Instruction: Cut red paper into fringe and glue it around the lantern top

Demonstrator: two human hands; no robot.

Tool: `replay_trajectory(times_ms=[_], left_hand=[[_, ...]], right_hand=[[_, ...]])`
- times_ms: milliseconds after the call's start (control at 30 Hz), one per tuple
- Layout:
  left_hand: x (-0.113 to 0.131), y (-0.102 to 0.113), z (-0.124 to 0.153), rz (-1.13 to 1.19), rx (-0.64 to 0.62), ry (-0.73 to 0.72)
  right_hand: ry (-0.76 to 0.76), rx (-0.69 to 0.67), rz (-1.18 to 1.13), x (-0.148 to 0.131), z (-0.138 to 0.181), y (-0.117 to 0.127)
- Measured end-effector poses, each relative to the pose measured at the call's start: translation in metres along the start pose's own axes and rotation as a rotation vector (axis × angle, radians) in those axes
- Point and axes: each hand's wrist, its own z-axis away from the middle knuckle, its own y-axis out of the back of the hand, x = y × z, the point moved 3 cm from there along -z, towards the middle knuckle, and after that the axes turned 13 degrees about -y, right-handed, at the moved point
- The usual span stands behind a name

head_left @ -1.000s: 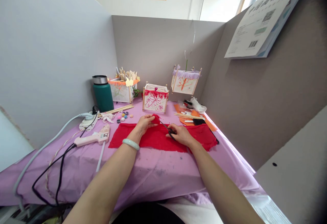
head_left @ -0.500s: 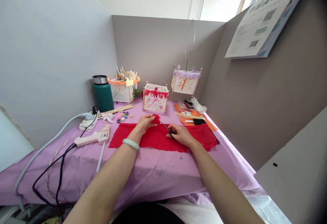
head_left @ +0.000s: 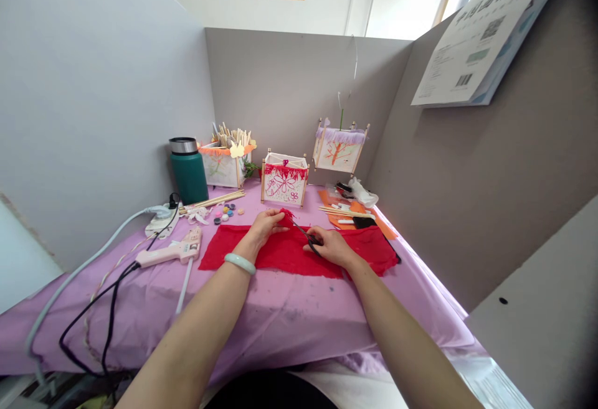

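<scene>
Between the fingers of my left hand (head_left: 267, 225) is a small fringed piece of red fabric (head_left: 286, 215), held above the table. My right hand (head_left: 331, 246) grips a pair of dark scissors (head_left: 314, 241), whose blades point up and left to the fringe. Whether the blades are apart is too small to tell. Under both hands a long red cloth (head_left: 289, 257) lies spread across the table. Just beyond stands a white lantern box (head_left: 284, 186) with red fringe and drawn flowers.
A pink glue gun (head_left: 172, 252) lies at left by a power strip (head_left: 161, 223) and cables. Behind are a green bottle (head_left: 189, 171) and a box of sticks (head_left: 224, 167). Another lantern (head_left: 339, 150) hangs at back right, above orange sheets (head_left: 334, 199). Grey partitions (head_left: 299, 79) enclose the purple-covered table (head_left: 280, 315).
Hardly anything differs. The red fringe at my left fingertips has shifted very slightly, while both hands and the scissors keep nearly the same place.
</scene>
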Motion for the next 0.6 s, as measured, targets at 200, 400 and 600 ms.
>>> replay_trajectory(times_ms=[200, 400, 600], left_hand=[[-0.0005, 0.0005, 0.0000, 0.005, 0.005, 0.003], [-0.0012, 0.0008, -0.0006, -0.012, -0.012, 0.004], [-0.0003, 0.0000, 0.0000, -0.011, 0.002, 0.009]], right_hand=[[0.001, 0.000, 0.018, 0.0017, -0.0017, -0.0005], [0.001, 0.003, 0.021, 0.0015, -0.0016, -0.0001], [0.000, 0.011, 0.016, 0.0020, -0.0011, 0.0000]])
